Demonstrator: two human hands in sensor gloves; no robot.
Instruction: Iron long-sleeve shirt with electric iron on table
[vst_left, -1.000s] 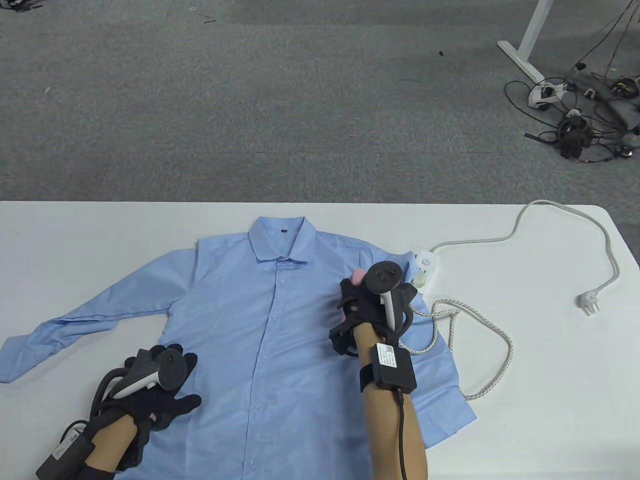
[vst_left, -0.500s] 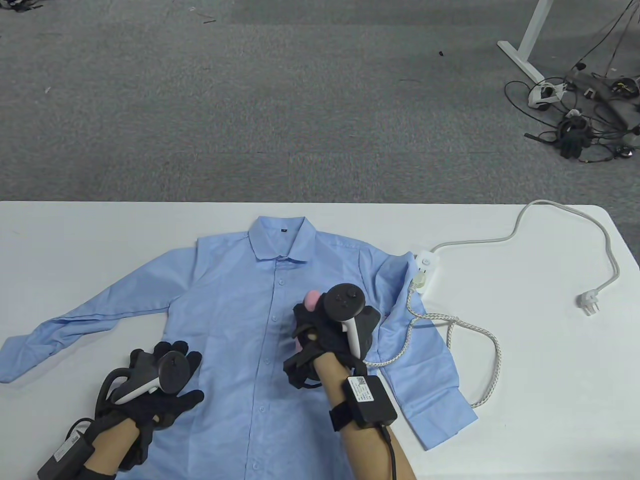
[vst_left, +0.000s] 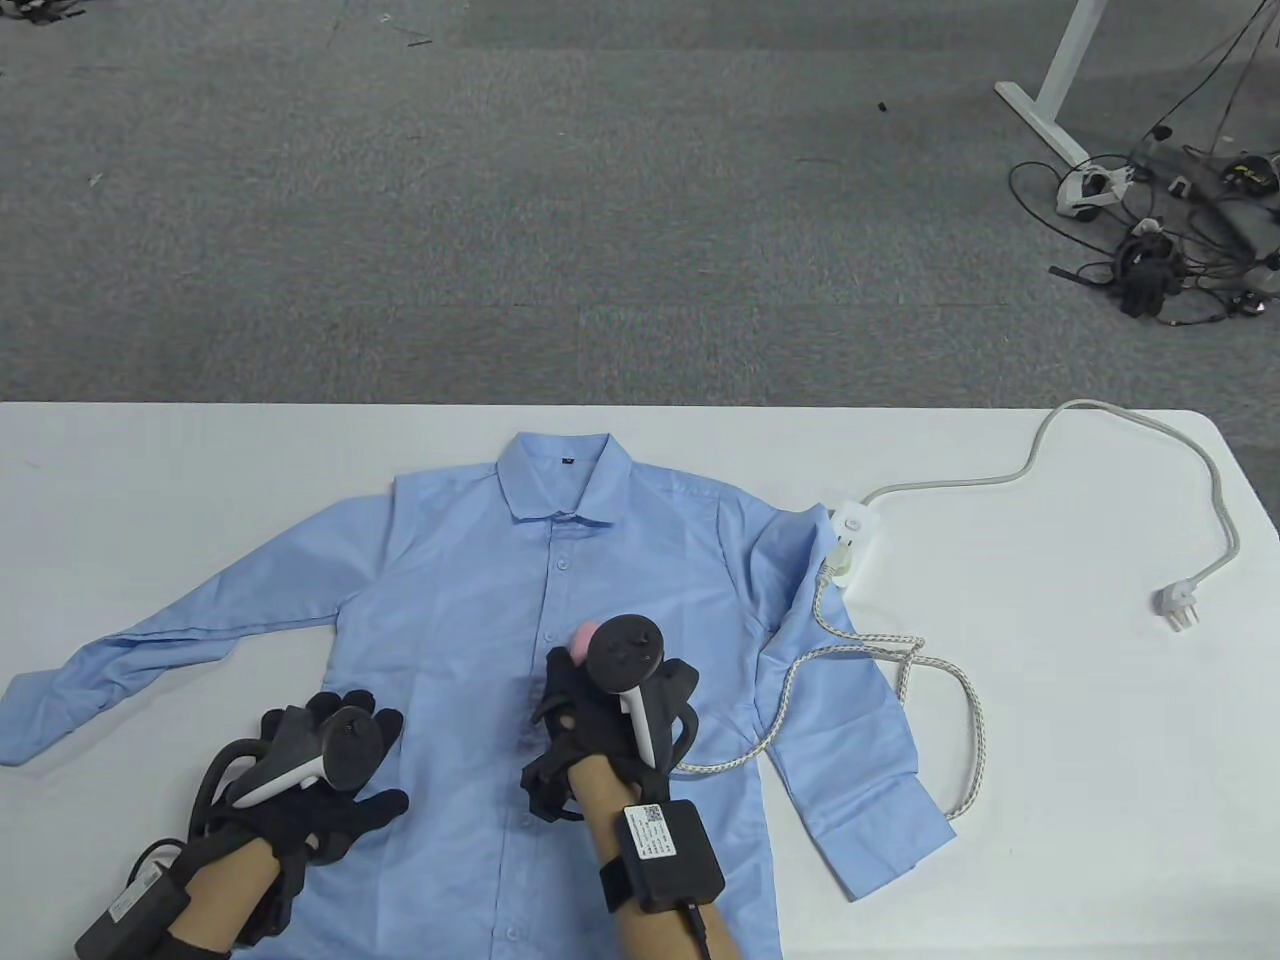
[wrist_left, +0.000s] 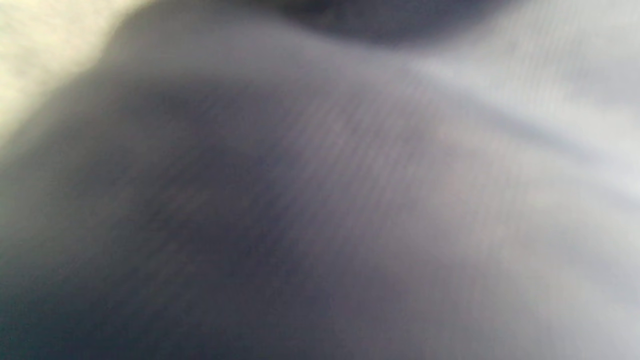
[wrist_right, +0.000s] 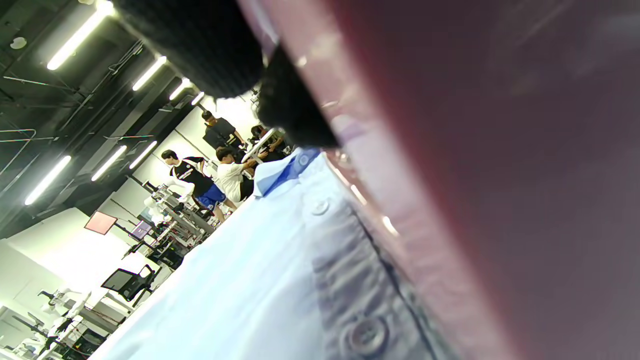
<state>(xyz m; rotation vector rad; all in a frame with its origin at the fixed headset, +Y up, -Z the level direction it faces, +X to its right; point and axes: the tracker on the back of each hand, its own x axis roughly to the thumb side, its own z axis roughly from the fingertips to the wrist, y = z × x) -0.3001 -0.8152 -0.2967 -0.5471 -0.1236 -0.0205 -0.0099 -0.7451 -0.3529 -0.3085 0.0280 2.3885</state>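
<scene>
A light blue long-sleeve shirt (vst_left: 450, 600) lies front up on the white table (vst_left: 1100, 720), collar at the far side. My right hand (vst_left: 590, 700) grips the pink electric iron (vst_left: 583, 640) on the shirt's front, beside the button placket; the hand hides most of the iron. The right wrist view shows the iron's pink body (wrist_right: 500, 175) close above the placket buttons (wrist_right: 367, 335). My left hand (vst_left: 320, 770) rests flat, fingers spread, on the shirt's lower left part. The left wrist view shows only blurred fabric (wrist_left: 350, 200).
The iron's braided cord (vst_left: 930, 680) loops over the shirt's right sleeve to a white power strip (vst_left: 850, 535). The strip's own cable ends in a loose plug (vst_left: 1178, 605) at the table's right. Beyond the far edge is grey carpet.
My right hand has slid the iron from the shirt's right chest down and left to the placket, dragging the cord along. My left hand has stayed about where it was.
</scene>
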